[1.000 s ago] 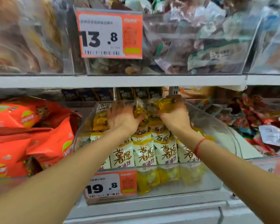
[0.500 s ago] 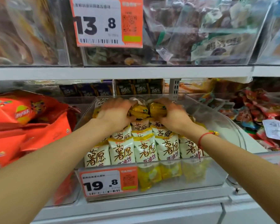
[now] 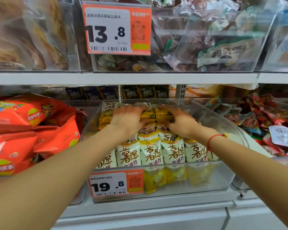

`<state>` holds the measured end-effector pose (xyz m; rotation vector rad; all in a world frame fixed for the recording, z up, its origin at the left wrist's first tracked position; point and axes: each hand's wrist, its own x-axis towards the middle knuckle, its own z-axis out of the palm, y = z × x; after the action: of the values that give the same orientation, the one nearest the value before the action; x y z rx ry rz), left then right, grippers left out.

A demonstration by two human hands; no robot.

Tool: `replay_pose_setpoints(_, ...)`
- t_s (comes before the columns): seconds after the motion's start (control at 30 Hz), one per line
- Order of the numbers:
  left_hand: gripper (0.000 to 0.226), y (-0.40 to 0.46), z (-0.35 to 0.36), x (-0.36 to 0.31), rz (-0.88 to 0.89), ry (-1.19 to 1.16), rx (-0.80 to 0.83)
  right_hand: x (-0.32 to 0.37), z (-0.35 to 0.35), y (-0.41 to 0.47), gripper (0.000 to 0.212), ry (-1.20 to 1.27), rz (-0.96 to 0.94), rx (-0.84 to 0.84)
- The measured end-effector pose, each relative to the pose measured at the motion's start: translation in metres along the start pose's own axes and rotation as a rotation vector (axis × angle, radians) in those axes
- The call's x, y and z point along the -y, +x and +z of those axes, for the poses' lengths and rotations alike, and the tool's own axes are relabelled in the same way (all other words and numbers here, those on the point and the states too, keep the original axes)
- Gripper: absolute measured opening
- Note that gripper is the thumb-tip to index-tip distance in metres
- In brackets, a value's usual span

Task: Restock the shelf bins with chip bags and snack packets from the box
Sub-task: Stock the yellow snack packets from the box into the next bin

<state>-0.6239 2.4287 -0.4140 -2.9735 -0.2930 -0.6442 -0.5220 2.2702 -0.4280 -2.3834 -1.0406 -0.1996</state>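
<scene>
**Packing the back rows of the yellow-packet bin**

The shelf (image 3: 123,78) carries a run of clear bins, and the one I am working in is the clear bin (image 3: 226,130) in the middle of the lower level, with the 19.8 price tag (image 3: 116,184) on its front wall. To its left lie big orange chip bags (image 3: 32,130); to its right is a bin of small red packets (image 3: 264,120). The supply box is not in view.

Inside my bin, the white-and-yellow snack packets (image 3: 150,153) stand upright in tidy overlapping rows at the front. At the back the yellow packets (image 3: 158,114) lie looser and flatter, and that is where both my hands are.

My left hand (image 3: 128,120) lies palm down over the back-left packets, fingers spread and fairly straight, pressing rather than grasping. My right hand (image 3: 179,122), with a red cord (image 3: 211,140) at the wrist, rests on the back-right packets, its fingers bent over them. Whether they actually pinch a packet I cannot tell, as the hand covers the contact.

To do this well, I judge I should press lightly, since chips crush easily, and ease the loose packets backward and upright so they match the front rows. I should keep labels facing forward and avoid dragging my forearms across the standing rows, which could topple them.
</scene>
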Motion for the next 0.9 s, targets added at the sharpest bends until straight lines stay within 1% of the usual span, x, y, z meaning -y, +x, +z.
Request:
replay_pose_setpoints(0.07,0.052,0.001,-0.003,-0.004,-0.015,0.004,0.045,0.0,-0.002,-0.002,0.065,-0.068,0.009,0.058)
replay_pose_setpoints(0.13,0.054,0.002,-0.011,-0.009,-0.045,-0.071,0.108,0.005,-0.008,-0.007,0.066,-0.129,0.012,0.075)
replay_pose_setpoints(0.17,0.055,0.0,-0.017,-0.01,-0.056,-0.117,0.114,0.008,-0.014,-0.011,0.065,-0.163,0.005,0.067)
replay_pose_setpoints(0.2,0.055,-0.005,-0.021,-0.011,-0.06,-0.154,0.094,0.011,-0.019,-0.017,0.063,-0.204,-0.008,0.059)
replay_pose_setpoints(0.27,0.053,-0.024,-0.029,-0.016,-0.06,-0.204,0.001,0.02,-0.029,-0.033,0.056,-0.295,-0.053,0.055)
replay_pose_setpoints(0.33,0.049,-0.051,-0.036,-0.023,-0.048,-0.269,-0.071,0.03,-0.034,-0.057,0.048,-0.335,-0.121,0.031)
replay_pose_setpoints(0.47,0.038,-0.118,-0.051,-0.024,-0.005,-0.373,-0.147,0.057,-0.035,-0.12,0.033,-0.282,-0.312,-0.085)
replay_pose_setpoints(0.57,0.03,-0.175,-0.058,-0.019,-0.012,-0.429,-0.19,0.073,-0.02,-0.168,0.027,-0.222,-0.385,-0.069)
replay_pose_setpoints(0.6,0.028,-0.193,-0.058,-0.017,-0.016,-0.43,-0.196,0.078,-0.012,-0.182,0.028,-0.218,-0.386,-0.027)
replay_pose_setpoints(0.67,0.027,-0.227,-0.052,-0.013,-0.011,-0.417,-0.188,0.085,0.007,-0.206,0.03,-0.231,-0.349,0.117)
replay_pose_setpoints(0.73,0.026,-0.255,-0.035,-0.005,-0.015,-0.385,-0.105,0.086,0.033,-0.225,0.033,-0.273,-0.274,0.306)
replay_pose_setpoints(0.8,0.025,-0.28,-0.007,0.006,-0.045,-0.341,0.016,0.08,0.067,-0.243,0.038,-0.46,-0.261,0.506)
replay_pose_setpoints(0.87,0.023,-0.306,0.026,0.016,-0.061,-0.296,0.129,0.069,0.103,-0.263,0.036,-0.67,-0.312,0.656)
replay_pose_setpoints(0.9,0.023,-0.32,0.044,0.021,-0.077,-0.283,0.192,0.063,0.12,-0.272,0.035,-0.712,-0.306,0.725)
